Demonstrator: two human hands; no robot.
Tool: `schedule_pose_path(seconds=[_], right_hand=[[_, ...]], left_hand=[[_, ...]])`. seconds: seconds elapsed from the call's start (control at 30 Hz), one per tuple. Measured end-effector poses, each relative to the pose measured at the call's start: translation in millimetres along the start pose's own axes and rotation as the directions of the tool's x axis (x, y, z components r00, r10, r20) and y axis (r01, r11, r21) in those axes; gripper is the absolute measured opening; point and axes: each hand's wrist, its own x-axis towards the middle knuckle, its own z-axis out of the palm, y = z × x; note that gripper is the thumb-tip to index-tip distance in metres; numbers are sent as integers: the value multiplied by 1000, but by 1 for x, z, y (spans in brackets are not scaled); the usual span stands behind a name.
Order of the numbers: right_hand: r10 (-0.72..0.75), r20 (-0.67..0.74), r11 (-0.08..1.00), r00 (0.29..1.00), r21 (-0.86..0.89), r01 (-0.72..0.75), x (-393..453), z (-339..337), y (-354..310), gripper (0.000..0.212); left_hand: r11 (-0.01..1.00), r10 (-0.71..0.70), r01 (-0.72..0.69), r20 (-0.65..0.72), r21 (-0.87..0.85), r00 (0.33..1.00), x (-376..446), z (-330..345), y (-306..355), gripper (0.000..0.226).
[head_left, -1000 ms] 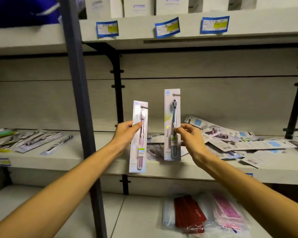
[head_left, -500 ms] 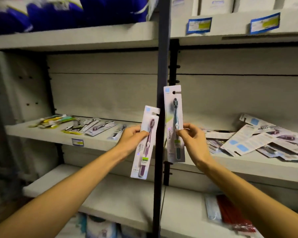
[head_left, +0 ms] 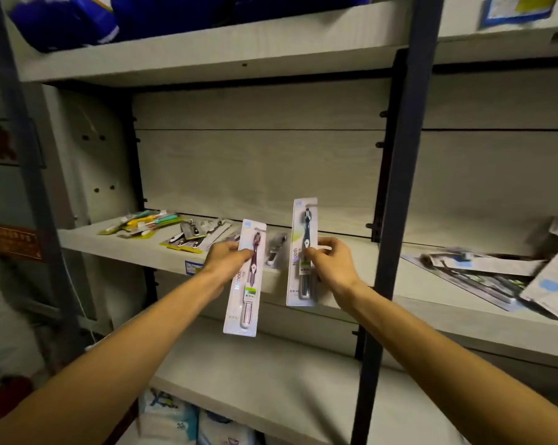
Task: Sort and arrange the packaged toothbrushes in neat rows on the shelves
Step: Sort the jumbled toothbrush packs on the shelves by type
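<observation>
My left hand (head_left: pixel 227 257) pinches a packaged toothbrush with a purple handle (head_left: pixel 246 293), held upright in front of the middle shelf (head_left: pixel 136 248). My right hand (head_left: pixel 327 263) pinches a second pack, a dark blue toothbrush (head_left: pixel 304 239), also upright and slightly higher. Both packs hang in the air before the left bay. A short row of sorted toothbrush packs (head_left: pixel 187 237) lies on that shelf behind my left hand. A loose heap of packs (head_left: pixel 496 274) covers the shelf in the right bay.
A dark metal upright (head_left: pixel 396 187) splits the two bays just right of my right hand. Blue bags (head_left: pixel 78 17) sit on the top shelf. The lower shelf (head_left: pixel 271 380) runs beneath my arms, with white packets (head_left: pixel 175 419) under it.
The view and both hands have swung left, from the right bay with the heap to the left bay. Both packs stay held; the upright now stands right of my hands.
</observation>
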Motion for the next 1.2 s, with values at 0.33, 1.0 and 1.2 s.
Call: schedule_pose_path(seconds=[0.33, 1.0, 1.2], right_hand=[[210, 10, 975, 978, 78, -210, 103, 44, 20, 37], [-38, 275, 511, 961, -821, 255, 123, 70, 40, 47], [-21, 157, 492, 987, -858, 147, 115, 57, 39, 34]], left_hand=[[990, -74, 73, 5, 117, 997, 122, -10, 11, 11], [492, 56, -409, 441, 768, 896, 197, -3, -32, 70], [522, 115, -458, 472, 720, 874, 190, -4, -37, 62]])
